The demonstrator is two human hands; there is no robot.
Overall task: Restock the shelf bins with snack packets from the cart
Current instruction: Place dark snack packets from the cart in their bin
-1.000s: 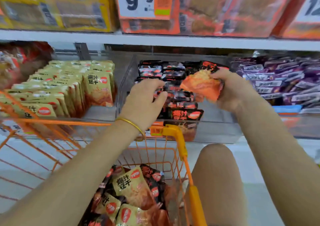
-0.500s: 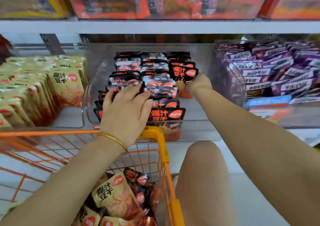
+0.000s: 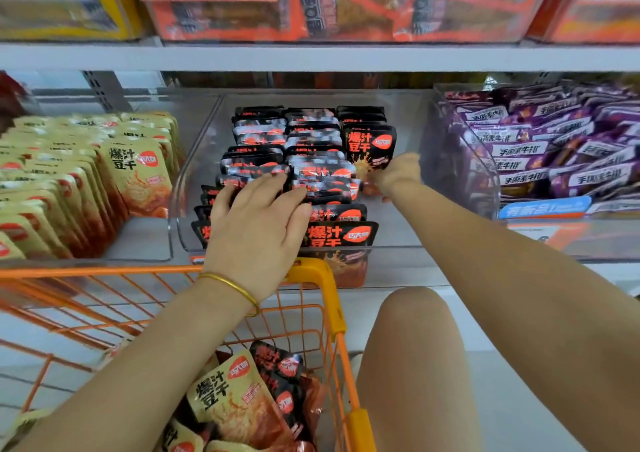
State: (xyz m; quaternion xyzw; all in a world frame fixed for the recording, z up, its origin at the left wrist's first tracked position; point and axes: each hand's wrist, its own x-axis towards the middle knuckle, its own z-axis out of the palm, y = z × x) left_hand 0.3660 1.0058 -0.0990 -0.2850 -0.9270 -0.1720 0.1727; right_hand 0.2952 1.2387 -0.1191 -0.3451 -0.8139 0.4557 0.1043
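**Step in hand:** seating a black packet point(image 3: 369, 148) in the middle bin point(image 3: 401, 230). The packet stands upright in the bin's right-hand column, against those behind it, and rises above the rows point(image 3: 311, 174) beside it.

**Right hand** point(image 3: 398, 174): touches the packet's lower right corner. The fingers are turned away and blurred, so it cannot be told whether they pinch it.

**Left hand** point(image 3: 258, 216): lies flat, fingers straight and slightly spread, pressing on the left and middle rows and grasping nothing. Judged to be steadying those rows while the packet goes in.

**Progress:** bare floor shows in front of the packet, so the bin is judged part filled. The cart point(image 3: 104, 271), just below the shelf, holds mixed stock point(image 3: 225, 396), black and yellow.

**Next move:** let go once the packet leans securely. Then reach down to the cart and pick a black one only, since the yellow packets point(image 3: 135, 174) sit in the neighbouring bin on the left.
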